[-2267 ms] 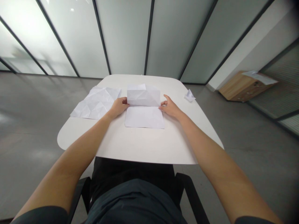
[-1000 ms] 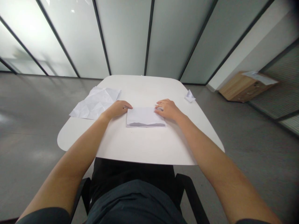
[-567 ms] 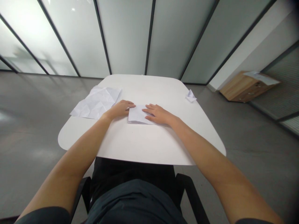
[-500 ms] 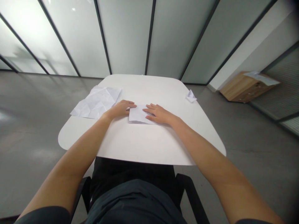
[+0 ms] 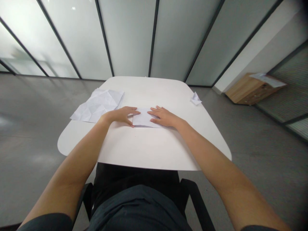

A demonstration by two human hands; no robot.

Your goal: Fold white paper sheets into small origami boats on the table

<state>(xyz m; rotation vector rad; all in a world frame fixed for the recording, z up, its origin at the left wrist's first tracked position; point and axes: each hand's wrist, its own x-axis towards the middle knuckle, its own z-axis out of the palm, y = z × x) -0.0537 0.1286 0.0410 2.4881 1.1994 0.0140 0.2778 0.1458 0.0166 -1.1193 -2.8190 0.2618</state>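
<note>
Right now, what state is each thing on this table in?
Folded white sheet: lying flat, folded over.
Left hand: open, fingertips at the folded sheet's edge.
Right hand: open, fingers resting on the folded sheet.
Creased white sheet: unfolded, wrinkled, lying flat.
Small folded paper: folded, crumpled-looking, near the far right edge.

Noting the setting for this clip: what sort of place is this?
Probably an office meeting room: there's a rounded white table, frosted glass partition walls with dark frames, and a black chair drawn up to it.
</note>
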